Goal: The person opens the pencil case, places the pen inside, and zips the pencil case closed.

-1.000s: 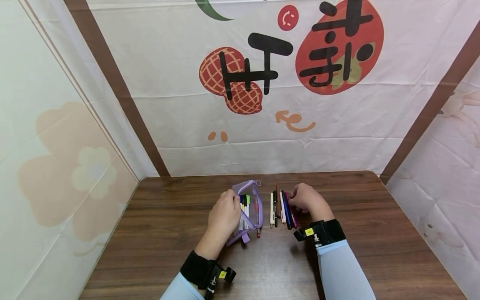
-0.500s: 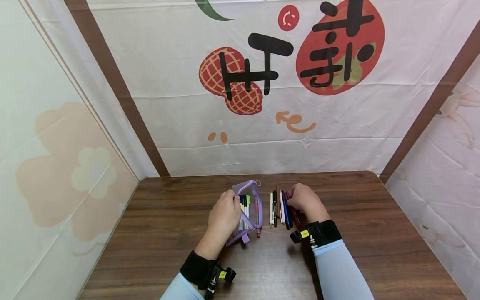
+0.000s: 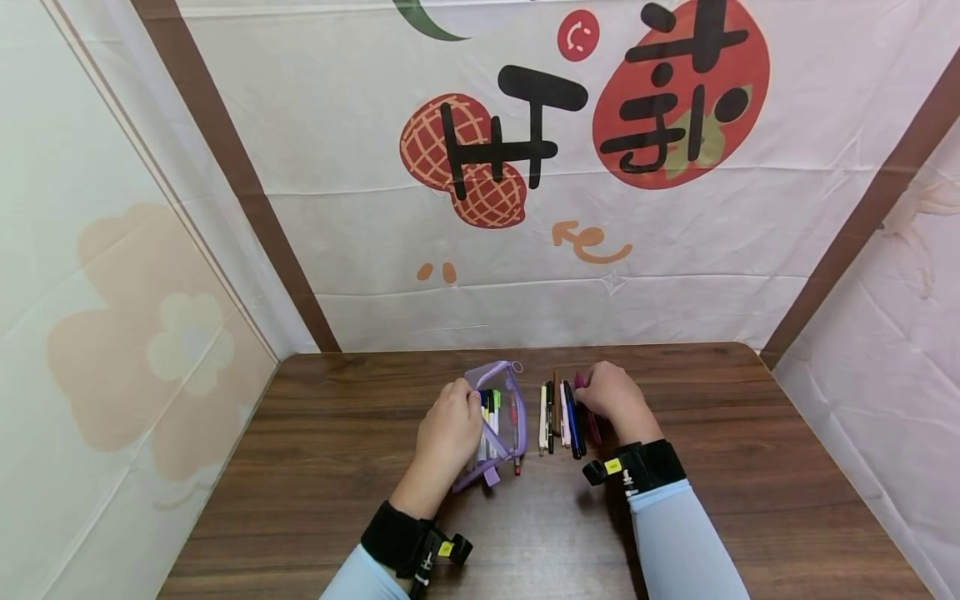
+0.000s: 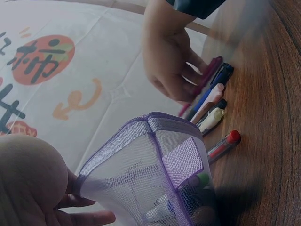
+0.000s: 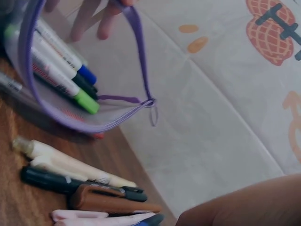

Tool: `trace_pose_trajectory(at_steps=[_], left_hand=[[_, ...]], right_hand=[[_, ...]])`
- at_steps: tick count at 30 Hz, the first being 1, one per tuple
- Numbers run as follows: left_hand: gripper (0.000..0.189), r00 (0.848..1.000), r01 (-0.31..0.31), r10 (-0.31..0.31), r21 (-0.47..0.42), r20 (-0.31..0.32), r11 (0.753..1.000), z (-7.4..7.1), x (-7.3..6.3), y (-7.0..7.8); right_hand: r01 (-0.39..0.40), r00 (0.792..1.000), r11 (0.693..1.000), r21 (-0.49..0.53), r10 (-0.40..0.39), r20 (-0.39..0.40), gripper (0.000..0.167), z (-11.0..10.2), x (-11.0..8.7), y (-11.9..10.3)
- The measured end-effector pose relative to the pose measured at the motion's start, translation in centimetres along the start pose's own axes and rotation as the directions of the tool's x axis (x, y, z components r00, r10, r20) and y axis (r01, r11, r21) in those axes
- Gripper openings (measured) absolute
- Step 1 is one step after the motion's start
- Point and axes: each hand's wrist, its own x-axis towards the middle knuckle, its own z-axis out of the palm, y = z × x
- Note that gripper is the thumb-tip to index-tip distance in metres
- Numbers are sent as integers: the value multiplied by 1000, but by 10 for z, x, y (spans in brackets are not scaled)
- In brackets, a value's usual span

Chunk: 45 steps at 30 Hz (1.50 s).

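Observation:
My left hand (image 3: 447, 425) grips the open edge of a see-through mesh pencil case (image 3: 521, 429) with purple trim. White-barrelled markers with blue, black and green caps (image 5: 61, 70) lie inside it. To the case's right, my right hand (image 3: 613, 396) pinches a magenta pen (image 4: 210, 74) at the right end of a row of pens. That row holds a cream pen (image 5: 77, 167), a black pen (image 5: 51, 180), a brown pen (image 5: 106, 201), a pale pink pen (image 5: 82, 219) and a blue pen (image 3: 573, 421), side by side.
A red-capped pen (image 4: 225, 145) lies on the wooden table (image 3: 540, 533) beside the case, partly hidden by it. Behind the table's far edge hangs a white printed cloth (image 3: 360, 250), with more cloth at both sides.
The right hand has taken hold of the magenta pen and shifted it slightly away from the row. My left hand and the pencil case stay in place.

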Motion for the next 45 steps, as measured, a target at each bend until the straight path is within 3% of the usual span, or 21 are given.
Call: trace_pose_trajectory(at_steps=[3, 6, 10, 13, 18, 20, 22, 32, 38, 42, 45], left_hand=[[26, 1000, -1, 1, 0, -3, 1000, 1, 1, 0], [26, 1000, -2, 2, -1, -6, 1000, 1, 1, -1], [26, 1000, -2, 2, 0, -6, 1000, 0, 1, 0], [27, 1000, -1, 1, 2, -7, 1000, 0, 1, 0], [27, 1000, 1, -1, 1, -4, 1000, 0, 1, 0], [27, 1000, 2, -2, -1, -3, 1000, 0, 2, -1], [27, 1000, 4, -4, -3, -3, 1000, 0, 2, -1], [27, 1000, 14, -14, -11, 5, 1000, 1, 4, 0], [27, 1000, 17, -17, -3, 0, 1000, 0, 4, 2], [27, 1000, 14, -14, 1, -10, 1000, 0, 4, 2], [26, 1000, 10, -10, 2, -17, 1000, 0, 4, 1]], right_hand=[[19, 999, 995, 96, -15, -40, 21, -3, 1, -1], [45, 998, 966, 255, -35, -43, 24, -5, 1, -5], [79, 997, 879, 470, -69, -38, 23, -7, 0, -14], [102, 995, 792, 601, -86, -54, 22, -5, -1, -24], [106, 994, 642, 759, -95, -58, 18, 3, -2, -40], [97, 993, 598, 796, -106, -41, 16, 9, -2, -46], [85, 992, 573, 815, -128, -14, 14, 17, -2, -52], [14, 979, 593, 805, -172, 110, 11, 45, -5, -69], [-14, 957, 610, 793, -222, 188, 9, 57, -8, -77], [-11, 938, 617, 787, -267, 222, 9, 67, -12, -84], [33, 927, 645, 763, -305, 217, 9, 74, -15, -87]])
